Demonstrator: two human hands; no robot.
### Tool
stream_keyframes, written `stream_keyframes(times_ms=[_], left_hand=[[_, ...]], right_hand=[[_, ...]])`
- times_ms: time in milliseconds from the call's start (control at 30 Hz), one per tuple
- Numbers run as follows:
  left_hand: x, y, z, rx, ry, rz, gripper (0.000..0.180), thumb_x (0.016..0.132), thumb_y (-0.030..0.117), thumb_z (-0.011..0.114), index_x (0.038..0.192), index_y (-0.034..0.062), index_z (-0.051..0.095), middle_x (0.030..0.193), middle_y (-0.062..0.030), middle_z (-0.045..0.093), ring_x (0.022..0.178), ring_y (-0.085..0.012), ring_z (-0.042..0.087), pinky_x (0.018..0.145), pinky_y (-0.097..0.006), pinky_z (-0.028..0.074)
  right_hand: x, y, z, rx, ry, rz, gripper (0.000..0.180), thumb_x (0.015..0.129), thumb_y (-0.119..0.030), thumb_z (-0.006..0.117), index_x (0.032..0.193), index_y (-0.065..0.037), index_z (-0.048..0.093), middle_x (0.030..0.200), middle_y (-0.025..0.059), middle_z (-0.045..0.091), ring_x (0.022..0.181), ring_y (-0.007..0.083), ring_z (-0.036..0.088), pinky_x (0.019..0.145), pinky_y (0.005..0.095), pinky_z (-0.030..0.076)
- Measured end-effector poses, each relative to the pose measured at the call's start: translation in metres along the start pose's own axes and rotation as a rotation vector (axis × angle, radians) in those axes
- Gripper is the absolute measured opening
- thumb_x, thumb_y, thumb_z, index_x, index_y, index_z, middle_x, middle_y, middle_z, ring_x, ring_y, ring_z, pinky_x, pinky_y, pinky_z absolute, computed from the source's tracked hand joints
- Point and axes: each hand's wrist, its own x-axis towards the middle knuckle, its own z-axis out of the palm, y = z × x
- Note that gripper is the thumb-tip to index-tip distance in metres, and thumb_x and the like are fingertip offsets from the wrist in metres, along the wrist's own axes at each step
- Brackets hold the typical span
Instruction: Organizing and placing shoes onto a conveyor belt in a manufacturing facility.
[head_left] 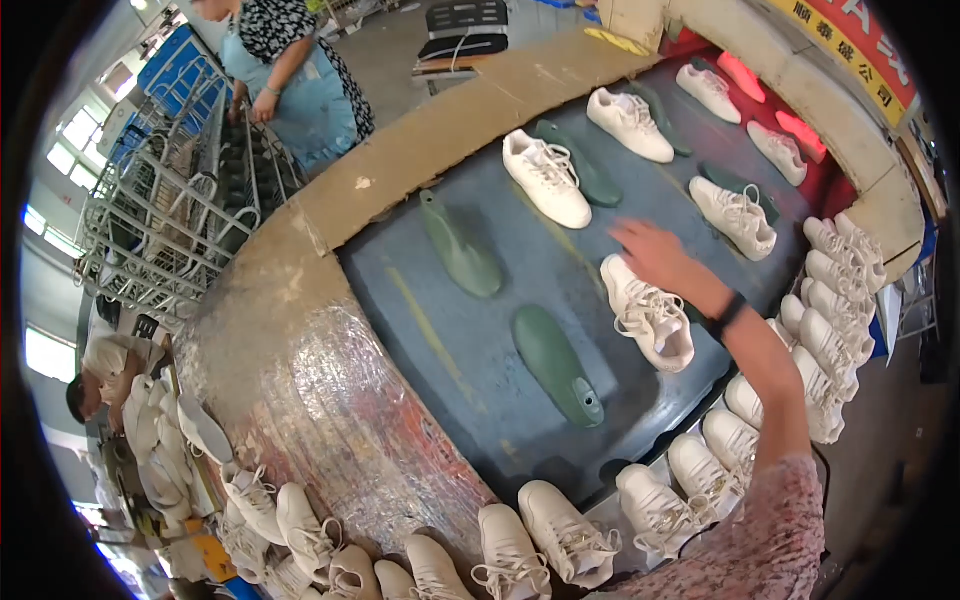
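My right hand [655, 252] reaches out over the dark conveyor belt [520, 270], fingers spread, resting on the heel end of a white laced sneaker [650, 315]. It holds nothing. A black band sits on that wrist. Two green shoe lasts [555, 362] [460, 245] lie bare on the belt to the left of the hand. More white sneakers [545, 178] [630, 123] ride farther up the belt, some beside green lasts. My left hand is out of sight.
Rows of white sneakers line the belt's near edge [560, 530] and right side [835, 300]. A worn curved guard [300, 370] borders the belt on the left. A wire rack [170, 210] stands far left, with a person [290, 70] beside it and another seated lower left [100, 370].
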Motion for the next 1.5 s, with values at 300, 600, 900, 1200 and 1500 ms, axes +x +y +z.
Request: stream_keyframes(times_ms=[300, 600, 900, 1200, 1500], left_hand=[[-0.013, -0.059, 0.01, 0.043, -0.121, -0.173, 0.051, 0.086, 0.045, 0.049, 0.086, -0.0033, 0.066, 0.079, -0.0241, 0.065, 0.077, -0.0387, 0.064, 0.07, -0.048, 0.051], [-0.204, -0.026, -0.025, -0.108, -0.265, -0.434, 0.059, 0.088, 0.052, 0.044, 0.083, -0.0022, 0.067, 0.084, -0.0269, 0.064, 0.08, -0.0402, 0.064, 0.076, -0.047, 0.049], [-0.238, -0.045, -0.062, -0.113, 0.151, -0.101, 0.029, 0.079, 0.029, 0.061, 0.068, 0.0015, 0.061, 0.061, -0.0155, 0.06, 0.059, -0.0347, 0.06, 0.057, -0.044, 0.049], [-0.181, -0.042, -0.141, 0.268, 0.437, 0.599, 0.035, 0.069, 0.017, 0.063, 0.102, 0.0058, 0.064, 0.099, -0.0078, 0.065, 0.104, -0.0246, 0.058, 0.099, -0.036, 0.04], [-0.127, -0.008, -0.148, 0.537, 0.699, 0.805, 0.03, 0.074, 0.014, 0.051, 0.097, -0.0014, 0.062, 0.104, -0.0105, 0.063, 0.113, -0.0217, 0.053, 0.112, -0.034, 0.027]], right_hand=[[0.144, 0.018, 0.161, -0.509, -0.279, -0.099, 0.044, 0.089, -0.029, 0.047, 0.132, -0.016, 0.046, 0.144, -0.0003, 0.033, 0.134, 0.0293, 0.028, 0.083, 0.0663, 0.042], [0.191, 0.055, 0.171, -0.297, -0.236, -0.174, 0.028, 0.079, -0.023, 0.052, 0.084, 0.001, 0.065, 0.098, 0.0262, 0.061, 0.086, 0.0415, 0.059, 0.082, 0.0511, 0.045], [0.007, -0.29, -0.042, 0.416, -0.406, -0.795, 0.056, 0.076, -0.005, 0.061, 0.13, -0.008, 0.047, 0.138, 0.0148, 0.041, 0.128, 0.0327, 0.039, 0.105, 0.0389, 0.033], [-0.097, -0.461, -0.123, 0.326, -0.267, -1.336, 0.092, 0.056, -0.017, 0.079, 0.137, -0.01, 0.038, 0.143, 0.0127, 0.034, 0.128, 0.0352, 0.035, 0.105, 0.0442, 0.033], [-0.14, -0.396, -0.103, 0.418, 0.004, -0.992, 0.084, 0.048, -0.009, 0.078, 0.126, -0.001, 0.046, 0.121, 0.0144, 0.05, 0.1, 0.0335, 0.053, 0.083, 0.0409, 0.047]])
